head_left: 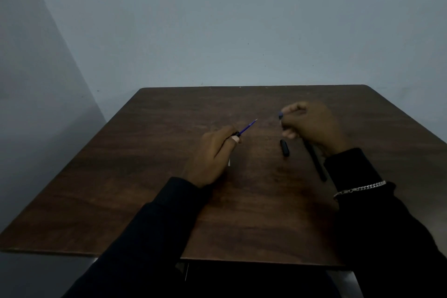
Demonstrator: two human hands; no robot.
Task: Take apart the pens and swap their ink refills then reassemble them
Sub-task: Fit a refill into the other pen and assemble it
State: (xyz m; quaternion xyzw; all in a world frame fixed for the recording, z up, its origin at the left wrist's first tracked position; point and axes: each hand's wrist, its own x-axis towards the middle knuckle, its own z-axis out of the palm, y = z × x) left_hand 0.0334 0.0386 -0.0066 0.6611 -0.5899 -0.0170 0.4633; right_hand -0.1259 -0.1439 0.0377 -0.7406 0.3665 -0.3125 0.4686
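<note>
Between left fingers [225,134], pen barrel [236,133]

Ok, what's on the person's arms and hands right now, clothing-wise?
The left sleeve and right sleeve are long, dark and plain, reaching the wrists. A silver chain bracelet lies over the right cuff. The left hand and right hand are bare, no gloves.

Dark wooden table [145,189], grey-blue wall [217,19] (dim)
</note>
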